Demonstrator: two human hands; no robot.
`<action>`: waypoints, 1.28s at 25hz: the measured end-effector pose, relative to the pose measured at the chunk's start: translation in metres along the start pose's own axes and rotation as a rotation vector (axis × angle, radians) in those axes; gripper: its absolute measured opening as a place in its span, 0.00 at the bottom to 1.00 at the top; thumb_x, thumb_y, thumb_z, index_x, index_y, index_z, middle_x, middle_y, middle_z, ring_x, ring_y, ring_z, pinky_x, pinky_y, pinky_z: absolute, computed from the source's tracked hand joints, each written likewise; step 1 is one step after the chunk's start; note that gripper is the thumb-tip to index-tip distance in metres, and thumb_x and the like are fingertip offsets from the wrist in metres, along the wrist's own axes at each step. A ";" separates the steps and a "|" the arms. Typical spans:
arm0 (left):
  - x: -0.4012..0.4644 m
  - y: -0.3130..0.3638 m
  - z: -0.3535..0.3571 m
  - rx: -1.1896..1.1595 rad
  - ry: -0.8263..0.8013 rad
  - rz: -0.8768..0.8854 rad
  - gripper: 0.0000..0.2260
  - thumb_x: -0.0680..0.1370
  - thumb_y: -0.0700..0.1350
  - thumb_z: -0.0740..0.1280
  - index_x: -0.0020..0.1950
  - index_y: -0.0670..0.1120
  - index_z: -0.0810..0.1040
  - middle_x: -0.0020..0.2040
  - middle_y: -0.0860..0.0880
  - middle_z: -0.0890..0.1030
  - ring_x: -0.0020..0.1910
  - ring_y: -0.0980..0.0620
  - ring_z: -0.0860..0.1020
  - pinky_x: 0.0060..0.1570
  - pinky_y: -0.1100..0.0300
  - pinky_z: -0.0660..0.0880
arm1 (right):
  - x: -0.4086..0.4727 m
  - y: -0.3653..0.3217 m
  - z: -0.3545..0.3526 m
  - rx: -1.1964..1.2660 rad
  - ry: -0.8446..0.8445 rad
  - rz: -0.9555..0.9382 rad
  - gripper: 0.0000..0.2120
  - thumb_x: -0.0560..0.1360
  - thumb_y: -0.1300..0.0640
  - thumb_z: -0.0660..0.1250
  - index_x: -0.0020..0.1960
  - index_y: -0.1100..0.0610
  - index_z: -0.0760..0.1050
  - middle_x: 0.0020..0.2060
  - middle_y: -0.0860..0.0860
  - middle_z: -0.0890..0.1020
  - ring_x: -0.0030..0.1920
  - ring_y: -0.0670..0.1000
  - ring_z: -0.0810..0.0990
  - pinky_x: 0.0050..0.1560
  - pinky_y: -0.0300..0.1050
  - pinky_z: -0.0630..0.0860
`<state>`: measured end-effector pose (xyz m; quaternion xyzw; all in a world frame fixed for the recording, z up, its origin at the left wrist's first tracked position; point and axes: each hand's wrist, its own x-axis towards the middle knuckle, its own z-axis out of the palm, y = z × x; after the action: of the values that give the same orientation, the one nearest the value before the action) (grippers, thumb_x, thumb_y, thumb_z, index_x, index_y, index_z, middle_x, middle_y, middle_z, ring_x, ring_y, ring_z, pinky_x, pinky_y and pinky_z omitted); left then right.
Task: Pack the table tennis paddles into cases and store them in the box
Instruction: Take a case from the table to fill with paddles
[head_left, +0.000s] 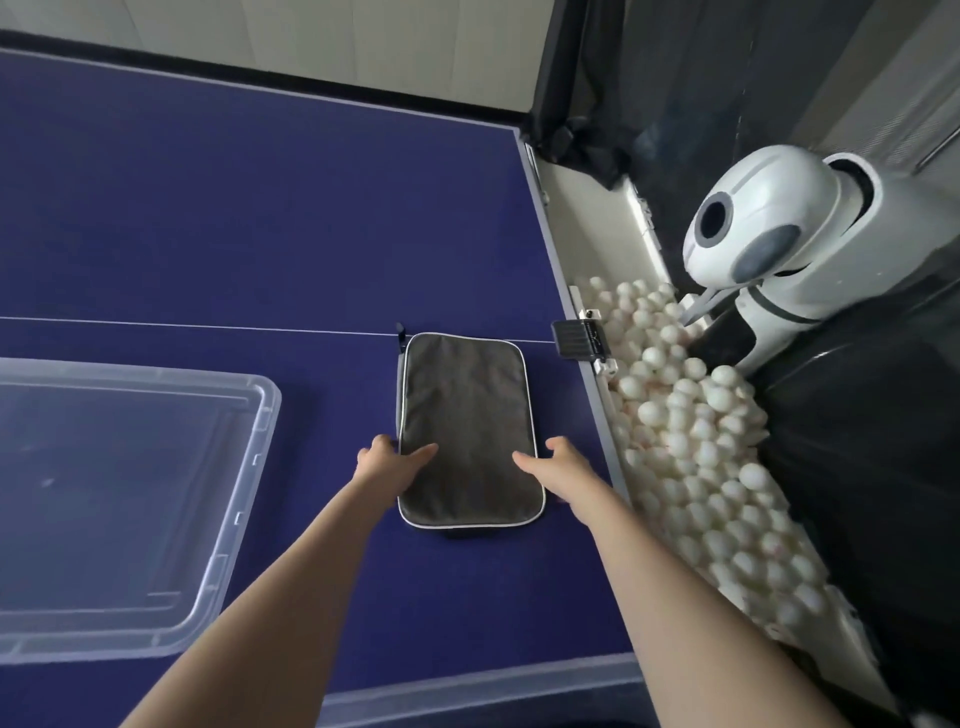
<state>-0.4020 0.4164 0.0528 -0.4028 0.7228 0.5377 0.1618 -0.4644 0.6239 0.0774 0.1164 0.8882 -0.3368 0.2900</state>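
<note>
A dark grey rectangular paddle case (467, 415) with white piping lies flat on the blue table tennis table (234, 208), its zipper pull at the far left corner. My left hand (389, 460) grips the case's near left edge, thumb on top. My right hand (553, 462) holds the near right edge, thumb on top. A clear plastic lid (249, 467) lies on the table to the left. The rim of a clear box (467, 691) shows at the table's near edge. No bare paddle is in view.
A trough full of white balls (696, 452) runs along the table's right side. A white ball-feeding machine (769, 234) stands behind it, with black netting (649, 78) around. A black clamp (576, 338) sits on the table's right edge.
</note>
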 end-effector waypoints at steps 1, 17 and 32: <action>0.003 0.000 0.003 -0.014 0.009 0.002 0.33 0.72 0.55 0.72 0.72 0.43 0.64 0.68 0.42 0.66 0.62 0.40 0.73 0.59 0.45 0.76 | 0.003 0.000 0.003 0.029 -0.001 0.020 0.37 0.73 0.44 0.68 0.75 0.57 0.57 0.71 0.54 0.67 0.68 0.55 0.69 0.63 0.49 0.71; -0.081 0.006 -0.036 -0.344 -0.038 0.182 0.22 0.75 0.45 0.72 0.65 0.43 0.67 0.60 0.42 0.77 0.54 0.44 0.78 0.53 0.52 0.76 | -0.064 -0.014 -0.008 0.472 0.048 -0.116 0.35 0.71 0.56 0.74 0.71 0.51 0.59 0.48 0.41 0.70 0.49 0.46 0.73 0.50 0.41 0.70; -0.286 -0.046 -0.137 -0.718 0.097 0.432 0.20 0.76 0.39 0.69 0.66 0.42 0.68 0.53 0.43 0.79 0.41 0.52 0.80 0.33 0.61 0.79 | -0.249 -0.038 0.012 0.735 -0.103 -0.499 0.23 0.68 0.58 0.76 0.56 0.51 0.69 0.54 0.53 0.80 0.53 0.55 0.82 0.55 0.55 0.79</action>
<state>-0.1617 0.4049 0.2646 -0.2976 0.5640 0.7575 -0.1396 -0.2739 0.5848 0.2383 -0.0230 0.6949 -0.6949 0.1833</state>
